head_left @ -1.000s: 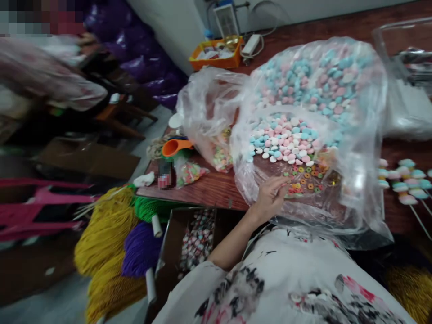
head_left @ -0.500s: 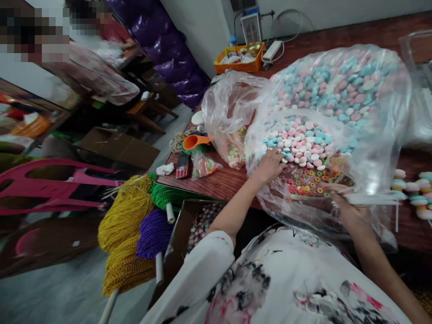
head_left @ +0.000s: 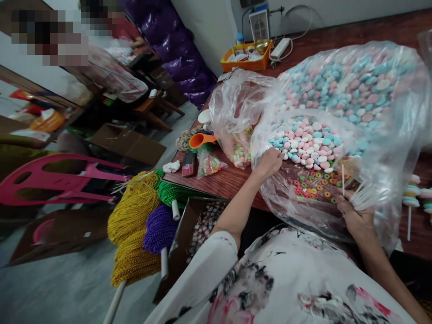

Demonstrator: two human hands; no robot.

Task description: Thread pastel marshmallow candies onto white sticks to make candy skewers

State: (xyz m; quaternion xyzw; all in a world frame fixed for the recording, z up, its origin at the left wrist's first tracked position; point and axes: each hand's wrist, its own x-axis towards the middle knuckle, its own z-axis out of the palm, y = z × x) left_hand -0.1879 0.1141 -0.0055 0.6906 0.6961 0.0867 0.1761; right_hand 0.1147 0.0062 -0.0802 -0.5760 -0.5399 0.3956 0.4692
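Observation:
My left hand (head_left: 270,162) is at the near left edge of a pile of pastel pink, white and blue candy-like discs (head_left: 305,139), its fingers bent together at the discs; what lies between the fingertips is hidden. The pile sits in the mouth of a large clear plastic bag (head_left: 408,130). On the right, my right hand (head_left: 354,216) is closed on a bunch of thin white sticks (head_left: 362,198), with one stick (head_left: 343,180) standing upright at the fingertips. Small coloured rings (head_left: 317,182) lie on the plastic between my hands.
Stacked discs on sticks (head_left: 410,193) lie at the right. Left of the bag are a smaller plastic bag (head_left: 241,96), an orange scoop (head_left: 199,141) and a phone (head_left: 188,164). Cord bundles (head_left: 135,198) and a box (head_left: 178,243) stand below the table edge. Other people sit further back.
My right hand has turned, so the sticks now fan upward instead of lying level to the right, and one stands upright. My left hand's fingers have drawn in. The view has shifted slightly.

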